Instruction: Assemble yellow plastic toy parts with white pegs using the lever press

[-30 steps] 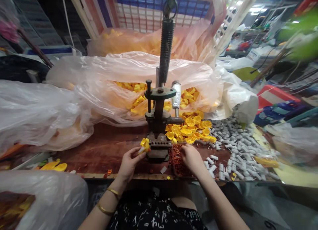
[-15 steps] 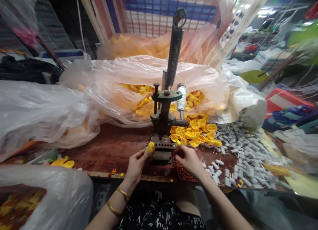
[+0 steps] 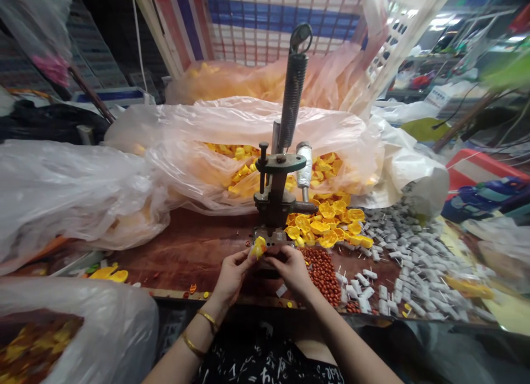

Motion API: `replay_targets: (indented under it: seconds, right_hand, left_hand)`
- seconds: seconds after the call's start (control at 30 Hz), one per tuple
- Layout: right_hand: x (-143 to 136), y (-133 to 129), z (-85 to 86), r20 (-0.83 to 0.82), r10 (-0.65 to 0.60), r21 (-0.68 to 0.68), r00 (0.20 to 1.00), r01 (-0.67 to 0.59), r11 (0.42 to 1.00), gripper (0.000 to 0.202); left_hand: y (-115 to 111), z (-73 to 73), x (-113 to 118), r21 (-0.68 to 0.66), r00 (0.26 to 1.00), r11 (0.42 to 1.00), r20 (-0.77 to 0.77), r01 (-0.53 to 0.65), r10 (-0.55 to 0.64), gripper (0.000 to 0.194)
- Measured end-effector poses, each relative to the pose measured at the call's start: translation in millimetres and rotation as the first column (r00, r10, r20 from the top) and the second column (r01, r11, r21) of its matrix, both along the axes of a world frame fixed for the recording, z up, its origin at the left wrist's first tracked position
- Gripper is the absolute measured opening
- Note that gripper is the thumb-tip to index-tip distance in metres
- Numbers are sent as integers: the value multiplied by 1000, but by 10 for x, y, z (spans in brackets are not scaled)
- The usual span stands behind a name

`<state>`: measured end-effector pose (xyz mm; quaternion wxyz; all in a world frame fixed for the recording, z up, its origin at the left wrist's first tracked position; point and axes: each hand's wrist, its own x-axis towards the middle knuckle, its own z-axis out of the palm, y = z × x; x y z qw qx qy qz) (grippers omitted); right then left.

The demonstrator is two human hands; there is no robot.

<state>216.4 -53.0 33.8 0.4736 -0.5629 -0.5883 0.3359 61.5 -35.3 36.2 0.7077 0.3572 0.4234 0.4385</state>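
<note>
My left hand (image 3: 232, 272) pinches a small yellow plastic piece (image 3: 259, 248) in front of the hand press (image 3: 276, 199). Close by on its right, my right hand (image 3: 292, 267) has its fingertips drawn together beside the yellow piece; whatever they hold is too small or hidden to make out. To the right of that hand lies a spread of small reddish-brown beads (image 3: 321, 271). Cupped yellow plastic shells (image 3: 327, 225) are heaped beside the press base. The lower part of the press is partly covered by my hands.
Many grey blocks with thin pins (image 3: 414, 262) cover the table's right side. Behind the press sits a large clear bag (image 3: 199, 179) of yellow parts. Another plastic bag (image 3: 120, 312) stands at the front left. The press handle (image 3: 304, 166) sticks up on the right.
My right hand has moved left from the beads to the yellow piece, uncovering the beads. My left hand still holds the piece, slightly further right. The whole view has shifted a little.
</note>
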Motion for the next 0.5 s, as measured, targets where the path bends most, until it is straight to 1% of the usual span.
replay_targets:
  seconds: [0.03,0.07,0.13,0.17,0.2,0.23,0.27,0.3,0.33,0.37,0.4,0.43,0.47,0.5]
  right_hand:
    - [0,44,-31,62,-36,-18,997,37,999,8]
    - [7,86,-62,165,-73,-29,984,78,997,8]
    - [72,155,-105,394,-124,-50,911,156,986,6]
    - [141,183,-105,469,-151,-53,870,198,979,4]
    - [237,216,-82,503,-192,-38,843,244,969,4]
    - [359,263,-29,497,-258,4,829,295,955,7]
    - [499,336,59,452,-341,68,825,349,935,11]
    - [647,444,185,366,-424,140,828,402,905,16]
    - [790,590,350,250,-486,194,837,449,872,21]
    - [917,770,547,121,-521,215,845,490,845,27]
    - [1016,971,768,-31,-503,189,863,500,845,31]
    - [1083,1170,996,-162,-441,117,883,460,880,35]
    - [1114,1340,1213,-250,-374,41,893,395,918,41]
    - [1110,1455,1400,-312,-308,5,899,326,945,45]
  left_hand:
    - [63,-23,2,43,999,999,-54,6,-3,44]
    - [139,-50,12,107,992,994,-123,15,-2,43]
    - [313,-106,54,268,959,961,-284,68,12,37]
    - [399,-131,80,343,933,932,-359,116,16,33]
    - [478,-150,106,398,904,901,-427,174,14,30]
    - [546,-164,128,437,874,868,-487,236,7,27]
    - [599,-172,146,463,845,835,-535,296,-2,25]
    - [637,-173,158,485,819,801,-574,351,-11,23]
    - [662,-169,166,506,794,763,-608,402,-15,22]
    - [673,-160,170,525,773,727,-634,443,-12,20]
    - [675,-148,173,545,758,692,-652,474,-6,18]
    - [669,-134,176,561,750,662,-662,497,-2,16]
    - [659,-118,180,573,744,637,-668,515,-1,15]
    - [646,-104,183,582,740,618,-673,529,1,13]
